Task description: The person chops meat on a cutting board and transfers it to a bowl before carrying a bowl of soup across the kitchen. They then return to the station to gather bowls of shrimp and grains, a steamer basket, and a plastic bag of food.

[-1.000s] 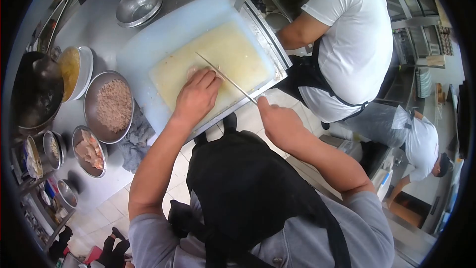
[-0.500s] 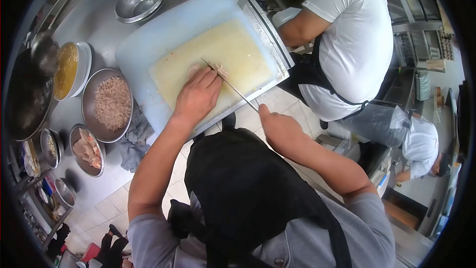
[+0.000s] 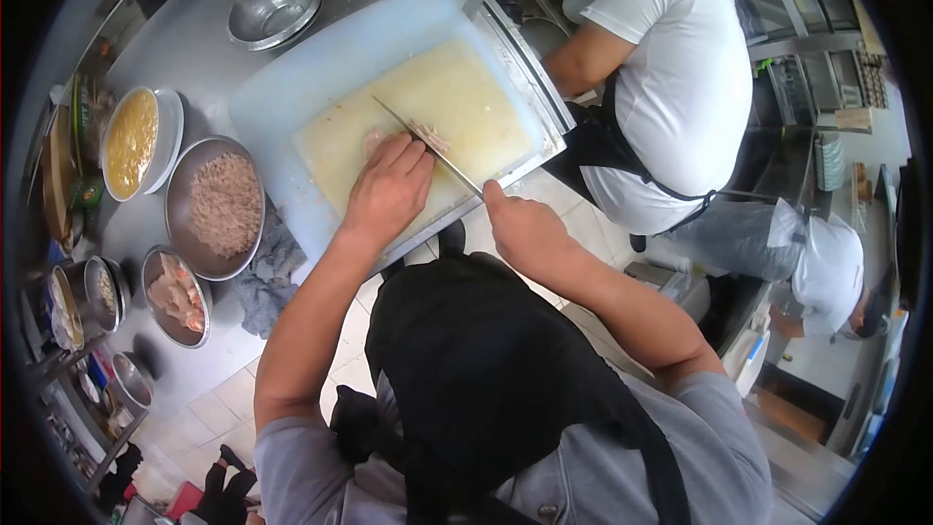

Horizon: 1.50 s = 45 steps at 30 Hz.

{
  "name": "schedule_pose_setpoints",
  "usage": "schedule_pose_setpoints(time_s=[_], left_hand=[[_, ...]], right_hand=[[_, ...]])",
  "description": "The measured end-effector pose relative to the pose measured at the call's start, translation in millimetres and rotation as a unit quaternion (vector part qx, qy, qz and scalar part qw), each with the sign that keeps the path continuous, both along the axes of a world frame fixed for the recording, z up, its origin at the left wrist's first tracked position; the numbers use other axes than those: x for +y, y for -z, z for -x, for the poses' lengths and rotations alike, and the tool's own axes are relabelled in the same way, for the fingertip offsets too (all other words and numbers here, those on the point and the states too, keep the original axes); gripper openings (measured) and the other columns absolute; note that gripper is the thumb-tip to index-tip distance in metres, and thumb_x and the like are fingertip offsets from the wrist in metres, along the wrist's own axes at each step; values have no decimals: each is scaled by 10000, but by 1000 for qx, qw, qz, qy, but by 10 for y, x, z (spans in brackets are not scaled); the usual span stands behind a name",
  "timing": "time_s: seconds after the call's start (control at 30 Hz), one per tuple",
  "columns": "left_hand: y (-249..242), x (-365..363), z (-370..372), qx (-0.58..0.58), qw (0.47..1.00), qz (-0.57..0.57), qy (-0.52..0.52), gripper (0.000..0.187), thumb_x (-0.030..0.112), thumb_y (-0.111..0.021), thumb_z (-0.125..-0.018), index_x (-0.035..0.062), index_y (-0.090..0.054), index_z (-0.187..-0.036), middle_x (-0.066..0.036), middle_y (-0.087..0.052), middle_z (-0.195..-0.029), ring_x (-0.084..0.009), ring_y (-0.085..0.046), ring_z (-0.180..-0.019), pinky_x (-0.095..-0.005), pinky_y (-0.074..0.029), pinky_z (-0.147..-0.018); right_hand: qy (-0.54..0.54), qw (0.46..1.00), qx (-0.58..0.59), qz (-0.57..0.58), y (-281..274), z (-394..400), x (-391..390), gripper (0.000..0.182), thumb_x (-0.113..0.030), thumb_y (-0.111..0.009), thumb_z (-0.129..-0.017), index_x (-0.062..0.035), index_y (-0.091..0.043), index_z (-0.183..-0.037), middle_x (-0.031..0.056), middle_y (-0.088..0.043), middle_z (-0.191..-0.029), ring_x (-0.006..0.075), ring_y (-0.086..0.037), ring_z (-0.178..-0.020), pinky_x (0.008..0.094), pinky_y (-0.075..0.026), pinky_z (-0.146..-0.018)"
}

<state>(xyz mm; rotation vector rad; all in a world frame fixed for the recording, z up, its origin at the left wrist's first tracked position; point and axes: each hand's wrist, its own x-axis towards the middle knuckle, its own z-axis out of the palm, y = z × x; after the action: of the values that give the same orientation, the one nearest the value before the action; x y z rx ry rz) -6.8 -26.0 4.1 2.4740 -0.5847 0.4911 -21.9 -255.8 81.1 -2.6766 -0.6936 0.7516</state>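
Note:
My right hand (image 3: pixel 528 233) is closed around the handle of a long knife (image 3: pixel 449 163), its blade pointing up and left across the board. Against the blade, the curled fingers of my left hand (image 3: pixel 392 185) press a pale piece of meat (image 3: pixel 373 140) flat; part of the piece is hidden under them. Thin cut strips of meat (image 3: pixel 433 134) lie on the far side of the blade. Beneath both is a yellowish cutting board (image 3: pixel 466 87), resting on a larger whitish-blue board (image 3: pixel 282 102).
Left of the boards stand a bowl of minced meat (image 3: pixel 225 204), a bowl of meat pieces (image 3: pixel 178 301), a container of yellow liquid (image 3: pixel 130 144) and a grey cloth (image 3: pixel 267 277). Metal bowls (image 3: pixel 275 8) sit beyond. A co-worker in white (image 3: pixel 685 78) stands close at right.
My right hand has pushed the knife forward and left, so its tip reaches farther across the board. My left hand stays nearly still. A dark wok and ladle at far left have gone from view.

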Motion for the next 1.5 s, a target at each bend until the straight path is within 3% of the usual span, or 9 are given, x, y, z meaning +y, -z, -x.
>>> schedule_pose_setpoints(time_s=[0.13, 0.27, 0.47, 0.67, 0.87, 0.97, 1.17, 1.37, 1.5], left_hand=[[15, 18, -18, -15, 1000, -13, -1, 156, 32, -721, -800, 31, -687, -952, -108, -675, -1085, -311, -633, -1113, -423, -520, -995], [60, 20, -13, 1, 1000, 3, -4, 161, 31, -728, -802, 30, -692, -958, -110, -679, -1085, -316, -634, -1117, -415, -527, -987], [72, 23, -26, -22, 999, 29, -11, 136, 21, -735, -805, 22, -688, -933, -108, -684, -1065, -315, -655, -1078, -416, -545, -949], [67, 42, -28, -14, 999, 42, -9, 78, 24, -688, -816, 21, -653, -885, -104, -657, -1019, -297, -638, -1062, -400, -541, -936], [72, 57, -22, 0, 999, 34, -5, 127, -7, -734, -788, 22, -682, -900, -104, -678, -1033, -304, -658, -1070, -398, -558, -921], [52, 50, -19, 6, 999, 40, -4, 122, -7, -729, -791, 23, -681, -899, -101, -679, -1037, -305, -657, -1076, -398, -560, -921], [47, 66, 4, 14, 1000, 27, 0, 138, -2, -738, -788, 21, -691, -915, -103, -689, -1042, -308, -664, -1072, -401, -565, -912], [66, 77, 5, -4, 999, 37, -3, 128, -2, -743, -783, 19, -695, -900, -103, -692, -1023, -302, -667, -1064, -394, -566, -902], [82, 87, 1, -8, 1000, 25, 0, 118, -4, -743, -780, 15, -687, -882, -103, -692, -1013, -302, -668, -1055, -394, -567, -898]], right_hand=[[7, 996, 46, 76, -336, 90, -78, 327, 25, -621, -818, 39, -443, -1092, 277, -676, -840, 479, -677, -831, 560, -530, -729], [-3, 1000, 19, 8, 40, 34, -11, 271, 32, -522, -851, 44, -438, -1108, 276, -669, -796, 475, -678, -761, 565, -527, -680], [-14, 1000, 8, 25, -261, 53, -84, 281, 30, -532, -847, 56, -436, -1110, 277, -665, -773, 474, -672, -753, 568, -520, -678], [-14, 1000, 5, -6, 87, -34, 19, 286, 22, -553, -830, 54, -432, -1087, 280, -661, -767, 474, -673, -749, 569, -520, -670], [-8, 997, 47, 55, -329, 130, -76, 289, 30, -551, -826, 52, -433, -1089, 283, -662, -772, 480, -668, -751, 566, -523, -687], [-7, 1000, 5, -19, 111, 96, -52, 290, 31, -548, -831, 47, -430, -1095, 283, -663, -782, 483, -669, -755, 573, -523, -691], [4, 998, 42, 56, -380, 114, -7, 302, 45, -584, -820, 49, -436, -1082, 281, -679, -835, 471, -684, -832, 556, -537, -731], [8, 999, 49, 18, 10, 68, 47, 312, 39, -590, -817, 48, -433, -1086, 277, -679, -831, 473, -686, -833, 561, -538, -732], [8, 998, 38, 42, -259, 97, 13, 314, 28, -592, -825, 52, -431, -1093, 278, -678, -831, 476, -682, -831, 561, -538, -732]])
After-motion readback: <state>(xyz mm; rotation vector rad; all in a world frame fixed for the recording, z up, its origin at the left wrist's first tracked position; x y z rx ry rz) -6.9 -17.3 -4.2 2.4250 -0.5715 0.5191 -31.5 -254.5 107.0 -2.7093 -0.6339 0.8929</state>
